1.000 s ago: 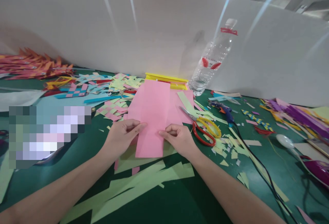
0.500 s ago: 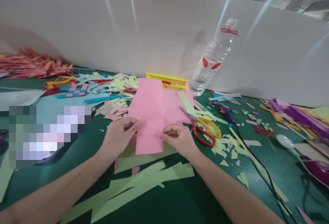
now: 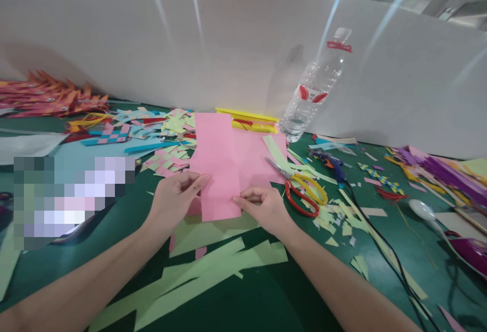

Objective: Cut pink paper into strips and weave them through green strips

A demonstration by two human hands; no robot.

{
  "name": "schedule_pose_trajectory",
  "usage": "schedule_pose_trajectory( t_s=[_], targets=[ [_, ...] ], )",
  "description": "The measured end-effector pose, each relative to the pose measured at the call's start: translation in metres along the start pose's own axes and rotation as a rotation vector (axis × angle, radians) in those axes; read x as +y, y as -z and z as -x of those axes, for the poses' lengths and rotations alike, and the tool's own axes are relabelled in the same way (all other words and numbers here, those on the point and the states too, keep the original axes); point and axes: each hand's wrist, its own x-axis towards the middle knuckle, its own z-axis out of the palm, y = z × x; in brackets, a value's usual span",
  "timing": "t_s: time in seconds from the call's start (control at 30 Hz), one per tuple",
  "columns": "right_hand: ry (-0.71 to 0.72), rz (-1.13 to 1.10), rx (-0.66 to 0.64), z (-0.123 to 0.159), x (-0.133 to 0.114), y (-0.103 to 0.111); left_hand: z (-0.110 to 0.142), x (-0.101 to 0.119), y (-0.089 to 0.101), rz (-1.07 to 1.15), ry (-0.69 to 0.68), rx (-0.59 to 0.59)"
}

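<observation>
scissors [image 3: 292, 175] partly over pink sheet [image 3: 254, 162], just beside right hand [image 3: 262, 205]; green strips [image 3: 258, 258] in front, scraps [image 3: 170, 158] to the left, bottle [image 3: 314, 86] behind. pink strip [image 3: 218, 167] over that sheet, in a thumb-and-finger pinch at each long edge: left hand [image 3: 175, 197] left, right hand right.

A sheet [image 3: 218, 169] is held between the left hand [image 3: 173, 195] and right hand [image 3: 266, 207], over other paper [image 3: 256, 154]. Strips [image 3: 228, 266] are spread before the hands on the surface [image 3: 266, 306]. To their right, scissors [image 3: 289, 175] are placed nearest, then a glue gun [image 3: 337, 167], then a spoon [image 3: 421, 209]. A bottle [image 3: 314, 91] is stood behind, rightward; scraps [image 3: 167, 162] are strewn behind, leftward.
</observation>
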Motion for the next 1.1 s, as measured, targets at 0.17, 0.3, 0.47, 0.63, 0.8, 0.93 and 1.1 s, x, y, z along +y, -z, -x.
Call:
schedule_pose_trajectory(
  t_s=[0.17, 0.3, 0.47, 0.63, 0.8, 0.93, 1.1],
  targets=[
    [-0.008, -0.024, 0.009, -0.001, 0.002, 0.001, 0.000, -0.001, -0.001, 0.013, -0.010, 0.021],
    [-0.029, -0.093, -0.040, -0.002, 0.002, 0.001, -0.001, 0.001, 0.001, 0.008, -0.010, 0.053],
    [0.043, -0.132, 0.011, -0.004, 0.005, 0.001, -0.001, -0.001, 0.001, -0.025, -0.035, 0.077],
    [0.098, -0.145, 0.064, -0.007, 0.009, 0.003, 0.000, -0.006, -0.001, -0.001, -0.038, 0.054],
    [0.063, -0.137, 0.056, -0.009, 0.009, 0.003, -0.004, -0.010, -0.002, 0.212, 0.020, 0.013],
    [0.044, -0.095, 0.034, -0.006, 0.007, 0.003, -0.009, -0.012, -0.002, 0.288, 0.057, 0.015],
    [0.153, -0.023, 0.088, -0.002, -0.002, 0.008, -0.018, -0.017, 0.006, 0.152, -0.019, 0.013]
  ],
)
